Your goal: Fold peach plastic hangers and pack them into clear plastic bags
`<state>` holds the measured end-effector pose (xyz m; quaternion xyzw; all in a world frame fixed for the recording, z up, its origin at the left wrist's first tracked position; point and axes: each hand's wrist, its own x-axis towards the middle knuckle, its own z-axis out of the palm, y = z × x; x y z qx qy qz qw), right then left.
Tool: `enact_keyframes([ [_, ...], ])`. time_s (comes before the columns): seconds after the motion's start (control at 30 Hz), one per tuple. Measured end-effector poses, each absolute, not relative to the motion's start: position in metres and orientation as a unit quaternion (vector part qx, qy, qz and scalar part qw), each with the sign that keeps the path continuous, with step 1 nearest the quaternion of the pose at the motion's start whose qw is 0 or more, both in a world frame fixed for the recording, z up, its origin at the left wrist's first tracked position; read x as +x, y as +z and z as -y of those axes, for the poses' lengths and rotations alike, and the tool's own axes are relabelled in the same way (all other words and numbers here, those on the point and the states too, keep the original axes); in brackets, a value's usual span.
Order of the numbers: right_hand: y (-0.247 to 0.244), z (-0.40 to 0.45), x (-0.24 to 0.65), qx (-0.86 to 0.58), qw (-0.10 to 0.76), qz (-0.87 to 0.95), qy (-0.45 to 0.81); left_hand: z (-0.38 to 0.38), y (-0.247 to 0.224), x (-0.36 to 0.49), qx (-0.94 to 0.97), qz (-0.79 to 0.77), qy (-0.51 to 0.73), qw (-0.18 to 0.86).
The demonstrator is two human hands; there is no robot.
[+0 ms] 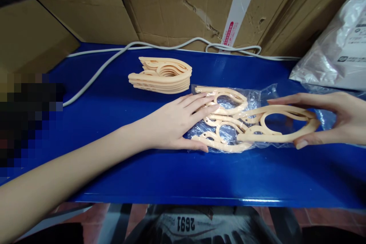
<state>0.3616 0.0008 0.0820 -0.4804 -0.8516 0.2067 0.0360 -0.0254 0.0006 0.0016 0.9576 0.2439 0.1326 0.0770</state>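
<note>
My left hand [183, 120] lies with fingers spread across the left end of a clear plastic bag [256, 97]. Through the film show cream folding hangers [228, 146], folded up side by side. At the bag's right end, my right hand [331, 118] grips a folded cream hanger [301, 137] between thumb and fingers. That hanger's left part overlaps the bagged ones; whether it is inside the film there I cannot tell. Beyond my left hand sits a neat stack of the same folded hangers [161, 87], apart from both hands.
Everything rests on a blue tabletop [171, 175]. A white cable [137, 45] runs along its back edge, before large cardboard boxes [177, 7]. At the right back stands a whitish plastic package [334, 53]. A pixelated dark patch covers the left side.
</note>
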Motion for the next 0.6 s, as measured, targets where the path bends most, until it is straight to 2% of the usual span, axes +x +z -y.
enact_keyframes([
  [0.33, 0.085, 0.003, 0.366, -0.485, 0.057, 0.854, 0.179, 0.002, 0.003, -0.025, 0.958, -0.245, 0.134, 0.057],
  [0.6, 0.096, 0.008, 0.380, -0.521, 0.085, 0.836, 0.148, 0.011, 0.005, -0.017, 0.935, -0.278, 0.194, 0.102],
])
